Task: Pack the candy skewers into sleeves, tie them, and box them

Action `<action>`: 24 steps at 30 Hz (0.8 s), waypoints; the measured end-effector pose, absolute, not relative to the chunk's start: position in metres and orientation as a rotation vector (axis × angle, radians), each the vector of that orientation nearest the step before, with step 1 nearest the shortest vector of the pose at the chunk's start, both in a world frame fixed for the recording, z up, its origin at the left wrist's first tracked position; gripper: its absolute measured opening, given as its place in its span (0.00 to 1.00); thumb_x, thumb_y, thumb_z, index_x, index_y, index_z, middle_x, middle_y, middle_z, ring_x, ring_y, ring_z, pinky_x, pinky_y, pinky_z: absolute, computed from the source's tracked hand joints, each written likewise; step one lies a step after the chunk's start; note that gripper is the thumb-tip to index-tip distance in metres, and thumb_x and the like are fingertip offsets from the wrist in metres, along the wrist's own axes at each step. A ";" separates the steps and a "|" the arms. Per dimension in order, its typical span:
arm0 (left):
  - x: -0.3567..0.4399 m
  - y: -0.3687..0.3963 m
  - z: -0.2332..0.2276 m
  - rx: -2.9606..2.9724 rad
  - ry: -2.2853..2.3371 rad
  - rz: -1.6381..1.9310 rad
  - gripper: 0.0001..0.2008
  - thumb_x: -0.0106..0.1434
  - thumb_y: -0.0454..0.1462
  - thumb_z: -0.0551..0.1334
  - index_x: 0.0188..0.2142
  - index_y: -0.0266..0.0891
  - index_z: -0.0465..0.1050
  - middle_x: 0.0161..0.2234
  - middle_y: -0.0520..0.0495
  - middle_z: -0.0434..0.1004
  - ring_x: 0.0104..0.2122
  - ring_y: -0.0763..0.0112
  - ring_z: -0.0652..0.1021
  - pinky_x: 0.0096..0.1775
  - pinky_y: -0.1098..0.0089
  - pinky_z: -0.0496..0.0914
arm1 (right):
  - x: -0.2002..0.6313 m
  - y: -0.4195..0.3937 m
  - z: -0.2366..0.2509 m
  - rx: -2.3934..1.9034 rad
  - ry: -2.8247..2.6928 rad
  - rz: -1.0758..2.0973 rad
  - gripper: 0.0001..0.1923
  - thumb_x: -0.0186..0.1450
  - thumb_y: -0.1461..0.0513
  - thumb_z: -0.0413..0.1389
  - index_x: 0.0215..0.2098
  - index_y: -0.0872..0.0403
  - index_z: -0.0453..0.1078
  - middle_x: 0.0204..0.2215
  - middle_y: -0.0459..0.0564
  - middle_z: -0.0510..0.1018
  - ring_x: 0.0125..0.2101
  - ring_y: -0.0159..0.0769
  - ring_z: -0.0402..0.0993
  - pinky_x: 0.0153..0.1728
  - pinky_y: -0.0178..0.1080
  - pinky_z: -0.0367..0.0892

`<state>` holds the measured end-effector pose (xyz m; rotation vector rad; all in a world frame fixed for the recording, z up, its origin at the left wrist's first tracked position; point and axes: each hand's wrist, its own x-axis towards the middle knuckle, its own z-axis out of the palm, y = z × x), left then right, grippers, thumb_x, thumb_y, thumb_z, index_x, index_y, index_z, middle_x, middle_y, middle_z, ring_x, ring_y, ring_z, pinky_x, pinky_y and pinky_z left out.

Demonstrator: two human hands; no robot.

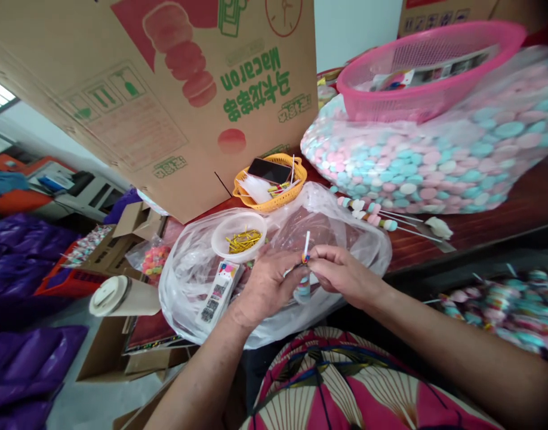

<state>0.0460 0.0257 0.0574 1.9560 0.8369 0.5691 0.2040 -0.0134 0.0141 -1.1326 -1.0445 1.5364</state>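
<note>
Over a patterned lap point(345, 388), left hand point(265, 283) and right hand point(341, 275) pinch a candy stick point(306, 245) together, apparently wrapping it; gold ties point(242, 240) lie just beyond the left hand.

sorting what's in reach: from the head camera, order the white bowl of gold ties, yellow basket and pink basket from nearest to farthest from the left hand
1. White bowl of gold ties: just up-left of the left hand.
2. Yellow basket: behind the bowl, mid-table.
3. Pink basket: far upper right, on the candy bag.
</note>
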 end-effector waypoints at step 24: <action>0.130 0.016 0.023 1.337 1.231 0.623 0.20 0.50 0.53 0.68 0.32 0.41 0.70 0.21 0.56 0.73 0.22 0.70 0.74 0.28 0.67 0.75 | 0.250 -0.026 0.000 -0.877 -0.992 1.805 0.20 0.68 0.59 0.39 0.17 0.51 0.47 0.12 0.37 0.50 0.12 0.28 0.46 0.17 0.33 0.55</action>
